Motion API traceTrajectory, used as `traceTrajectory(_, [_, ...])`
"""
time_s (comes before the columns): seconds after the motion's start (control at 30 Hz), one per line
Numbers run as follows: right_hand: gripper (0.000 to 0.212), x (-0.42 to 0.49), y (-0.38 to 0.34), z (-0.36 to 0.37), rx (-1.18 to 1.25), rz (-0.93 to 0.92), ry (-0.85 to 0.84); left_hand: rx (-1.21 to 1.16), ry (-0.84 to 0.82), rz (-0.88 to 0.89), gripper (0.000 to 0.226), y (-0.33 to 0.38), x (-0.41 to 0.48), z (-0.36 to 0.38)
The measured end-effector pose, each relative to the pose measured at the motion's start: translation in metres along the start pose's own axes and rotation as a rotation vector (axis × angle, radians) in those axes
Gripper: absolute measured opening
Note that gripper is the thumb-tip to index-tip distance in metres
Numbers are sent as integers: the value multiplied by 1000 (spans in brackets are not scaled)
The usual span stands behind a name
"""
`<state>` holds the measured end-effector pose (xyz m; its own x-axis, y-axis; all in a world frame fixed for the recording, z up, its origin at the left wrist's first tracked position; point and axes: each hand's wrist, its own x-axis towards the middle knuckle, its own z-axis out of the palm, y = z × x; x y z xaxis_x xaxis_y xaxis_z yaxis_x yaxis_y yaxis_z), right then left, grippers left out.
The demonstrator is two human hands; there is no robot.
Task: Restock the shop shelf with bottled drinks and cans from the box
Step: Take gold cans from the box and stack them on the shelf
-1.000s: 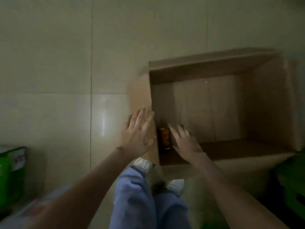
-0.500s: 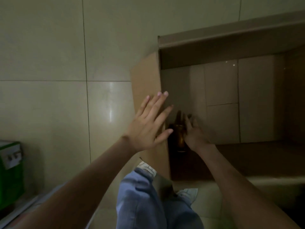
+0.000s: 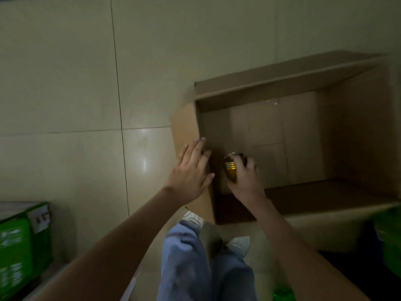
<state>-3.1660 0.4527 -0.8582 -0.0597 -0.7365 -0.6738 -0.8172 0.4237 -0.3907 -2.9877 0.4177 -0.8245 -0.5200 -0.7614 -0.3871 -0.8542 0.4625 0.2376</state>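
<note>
**Gold can in hand at the box's near-left corner**

The gold-coloured metal drink can (image 3: 231, 169) sits low inside the brown cardboard box (image 3: 271, 83), close to the near-left corner of the box's floor. We see nothing else in the box. The can stands roughly upright, with its long axis near vertical and its silvery lid end pointing up towards us. We cannot tell whether its base rests on the box's floor or has cleared it.

Our right hand (image 3: 245, 181) is the nearer hand and already has the can. Its fingers (image 3: 249, 164) curl round the can's right and far side, and the palm sits on the near side. The can therefore lies just left of those fingers and touches them.

Our left hand (image 3: 191, 170) holds nothing. Its fingers are straight and spread, laid flat against the box's left wall at its top edge, which we judge steadies the box.

With the axis vertical, we judge the coming move to be a straight lift up past the left wall. The shelf is out of view.

The box rests on a pale glossy tiled floor (image 3: 86, 83). Green printed cartons stand at the floor's near-left (image 3: 19, 242) and near-right (image 3: 388, 235).
</note>
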Motion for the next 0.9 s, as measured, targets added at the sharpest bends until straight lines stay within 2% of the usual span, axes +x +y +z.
traceTrajectory(0.1, [67, -51, -44, -86, 92, -74, 111, -317, -85, -139, 64, 28, -18, -75])
traceTrajectory(0.2, [67, -119, -90, -178, 253, -144, 199, -621, -109, -193, 67, 66, -39, -179])
traceTrajectory(0.4, [71, -282, -168, -340, 495, -247, 392, -1099, 0, -62, 68, 151, -100, -397])
traceTrajectory(0.57, [76, -418, -192, -424, 545, -313, 576, -1134, 60, 102, 69, 218, -152, -522])
traceTrajectory(0.63, [79, -473, -195, -443, 569, -330, 687, -1147, 48, 220, 60, 246, -173, -561])
traceTrajectory(0.77, [86, -590, -183, -462, 633, -379, 852, -1258, -133, 475, 40, 302, -229, -621])
traceTrajectory(0.83, [82, -650, -179, -463, 691, -374, 889, -1309, -263, 587, 40, 330, -260, -640])
traceTrajectory(0.9, [71, -708, -175, -457, 777, -352, 922, -1309, -366, 690, 51, 359, -294, -652])
